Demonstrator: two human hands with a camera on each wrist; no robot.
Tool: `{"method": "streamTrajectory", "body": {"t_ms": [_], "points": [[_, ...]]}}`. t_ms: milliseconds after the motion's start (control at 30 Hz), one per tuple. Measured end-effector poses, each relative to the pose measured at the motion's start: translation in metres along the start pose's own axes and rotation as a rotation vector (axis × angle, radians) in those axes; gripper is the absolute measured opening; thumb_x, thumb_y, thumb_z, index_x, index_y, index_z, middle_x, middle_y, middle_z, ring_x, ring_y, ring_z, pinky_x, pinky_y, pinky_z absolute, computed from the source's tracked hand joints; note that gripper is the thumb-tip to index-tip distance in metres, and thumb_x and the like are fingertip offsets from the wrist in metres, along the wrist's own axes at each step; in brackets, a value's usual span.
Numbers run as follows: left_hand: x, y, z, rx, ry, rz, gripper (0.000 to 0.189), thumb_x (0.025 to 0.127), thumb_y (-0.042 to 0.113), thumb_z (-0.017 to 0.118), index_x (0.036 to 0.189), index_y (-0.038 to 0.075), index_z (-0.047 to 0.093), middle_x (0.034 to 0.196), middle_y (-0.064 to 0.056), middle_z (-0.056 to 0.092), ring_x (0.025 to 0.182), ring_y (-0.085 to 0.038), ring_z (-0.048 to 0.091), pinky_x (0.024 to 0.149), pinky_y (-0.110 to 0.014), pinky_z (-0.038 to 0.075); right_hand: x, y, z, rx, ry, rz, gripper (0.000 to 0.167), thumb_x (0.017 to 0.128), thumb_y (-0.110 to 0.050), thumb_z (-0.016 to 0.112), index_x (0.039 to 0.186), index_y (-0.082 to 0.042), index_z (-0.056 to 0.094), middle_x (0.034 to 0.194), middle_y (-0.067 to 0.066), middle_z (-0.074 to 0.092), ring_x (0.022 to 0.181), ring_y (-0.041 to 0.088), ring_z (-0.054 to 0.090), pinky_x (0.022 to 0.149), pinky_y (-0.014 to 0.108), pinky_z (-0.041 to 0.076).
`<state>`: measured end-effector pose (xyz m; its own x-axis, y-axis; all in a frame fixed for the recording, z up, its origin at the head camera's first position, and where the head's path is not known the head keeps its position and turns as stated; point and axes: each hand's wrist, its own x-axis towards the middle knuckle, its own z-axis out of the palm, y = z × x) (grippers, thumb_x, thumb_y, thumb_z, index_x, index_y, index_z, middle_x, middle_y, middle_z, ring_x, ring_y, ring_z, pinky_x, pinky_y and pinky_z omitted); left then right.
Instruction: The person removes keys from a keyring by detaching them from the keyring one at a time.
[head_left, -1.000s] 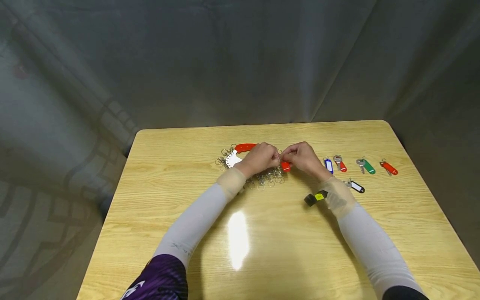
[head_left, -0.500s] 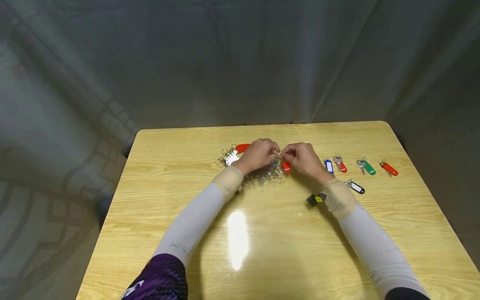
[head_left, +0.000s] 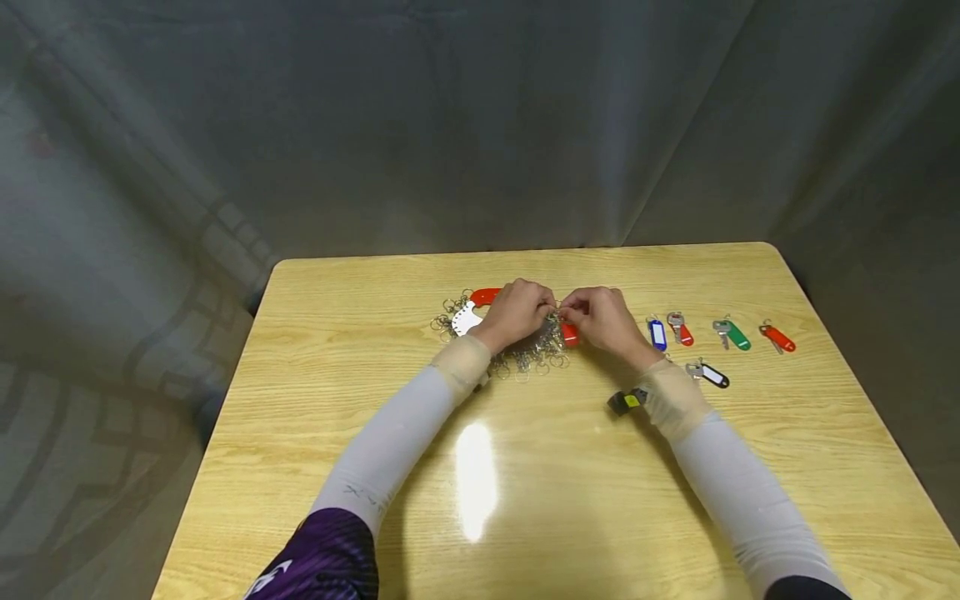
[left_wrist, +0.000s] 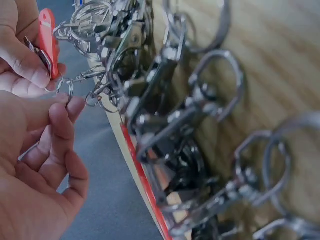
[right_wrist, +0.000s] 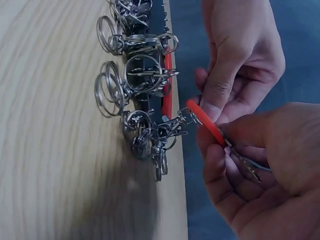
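Note:
At the back of the table, my left hand (head_left: 517, 312) pinches a small metal split ring (left_wrist: 70, 92) between thumb and fingers. The ring joins a metal clip on a key holder with a white plate (head_left: 463, 319) and a red handle (head_left: 485, 296). Close against it, my right hand (head_left: 602, 318) grips a red key tag (right_wrist: 209, 124) with a key (right_wrist: 247, 167) beside it. The tag's end reaches the ring at the left fingertips. Many more clips with rings (head_left: 525, 362) hang around the holder, partly hidden behind my left hand.
To the right lie a blue tag (head_left: 657, 334), a red tag with a key (head_left: 681, 330), a green one (head_left: 737, 335), another red one (head_left: 777, 337) and a black one (head_left: 715, 376). A grey curtain (head_left: 480, 125) stands behind the table (head_left: 570, 500).
My left hand has shifted slightly left and its fingers have rearranged around the ring. My right hand stays nearly in place, still holding the red key tag.

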<state>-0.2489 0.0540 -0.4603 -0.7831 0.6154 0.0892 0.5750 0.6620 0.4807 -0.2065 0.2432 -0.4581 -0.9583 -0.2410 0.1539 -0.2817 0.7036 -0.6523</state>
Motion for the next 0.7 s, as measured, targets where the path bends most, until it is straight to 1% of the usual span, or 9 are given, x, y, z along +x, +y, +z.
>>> {"method": "streamTrajectory", "body": {"t_ms": [67,167,233,333,467,533,600,700], "points": [[-0.001,0.0,0.002,0.003,0.016,-0.007,0.012,0.102,0.01,0.07,0.102,0.012,0.082,0.102,0.0,0.08,0.09,-0.014,0.073,0.085,-0.029,0.058,0.0,0.0,0.001,0.001,-0.003,0.007,0.005,0.096,-0.001,0.075,0.097,0.0,0.08,0.087,0.014,0.078,0.07,0.021,0.069,0.067,0.029,0.055],[-0.001,0.002,0.004,0.02,0.034,-0.006,0.013,0.1,0.007,0.07,0.101,0.012,0.082,0.101,-0.001,0.081,0.088,-0.015,0.073,0.082,-0.028,0.058,-0.001,0.0,0.001,-0.018,-0.016,-0.002,0.005,0.095,0.0,0.074,0.097,0.001,0.079,0.086,0.014,0.078,0.072,0.023,0.07,0.071,0.035,0.058],[-0.001,0.004,0.005,0.05,0.045,0.004,0.014,0.1,0.005,0.069,0.1,0.012,0.081,0.099,-0.001,0.08,0.085,-0.015,0.072,0.079,-0.027,0.058,0.0,-0.001,-0.001,-0.025,-0.03,-0.011,0.006,0.095,0.0,0.073,0.096,0.002,0.079,0.085,0.014,0.078,0.072,0.023,0.07,0.072,0.037,0.058],[-0.001,0.006,0.007,0.128,0.051,0.03,0.018,0.099,0.001,0.065,0.097,0.012,0.08,0.091,-0.002,0.078,0.077,-0.015,0.069,0.075,-0.028,0.056,0.001,-0.003,-0.004,-0.018,-0.054,0.009,0.008,0.095,0.0,0.072,0.095,0.002,0.079,0.082,0.012,0.077,0.069,0.021,0.068,0.071,0.036,0.057],[-0.001,0.01,0.008,0.241,0.042,0.062,0.022,0.093,-0.006,0.063,0.095,0.011,0.077,0.083,-0.002,0.074,0.072,-0.015,0.064,0.08,-0.033,0.052,0.004,-0.005,-0.008,-0.012,-0.08,0.057,0.01,0.093,0.0,0.069,0.091,0.0,0.08,0.077,0.008,0.075,0.066,0.016,0.063,0.07,0.033,0.054],[-0.001,0.011,0.008,0.273,0.037,0.066,0.022,0.091,-0.008,0.064,0.095,0.01,0.076,0.083,-0.001,0.073,0.072,-0.015,0.063,0.083,-0.036,0.053,0.006,-0.005,-0.008,-0.017,-0.078,0.064,0.011,0.092,-0.001,0.069,0.088,-0.002,0.079,0.075,0.006,0.074,0.065,0.016,0.062,0.07,0.033,0.052],[-0.001,0.011,0.008,0.297,0.038,0.059,0.02,0.089,-0.007,0.065,0.095,0.01,0.074,0.082,-0.001,0.072,0.072,-0.015,0.063,0.085,-0.037,0.053,0.008,-0.005,-0.006,-0.019,-0.065,0.059,0.011,0.091,-0.002,0.069,0.086,-0.003,0.079,0.073,0.005,0.073,0.064,0.015,0.061,0.07,0.033,0.05],[-0.001,0.01,0.009,0.297,0.039,0.031,0.018,0.088,-0.007,0.065,0.092,0.01,0.071,0.081,-0.001,0.07,0.071,-0.016,0.063,0.085,-0.036,0.053,0.009,-0.005,-0.001,-0.019,-0.029,0.054,0.01,0.088,0.0,0.07,0.085,-0.003,0.079,0.073,0.006,0.073,0.064,0.016,0.062,0.069,0.032,0.051]]}}
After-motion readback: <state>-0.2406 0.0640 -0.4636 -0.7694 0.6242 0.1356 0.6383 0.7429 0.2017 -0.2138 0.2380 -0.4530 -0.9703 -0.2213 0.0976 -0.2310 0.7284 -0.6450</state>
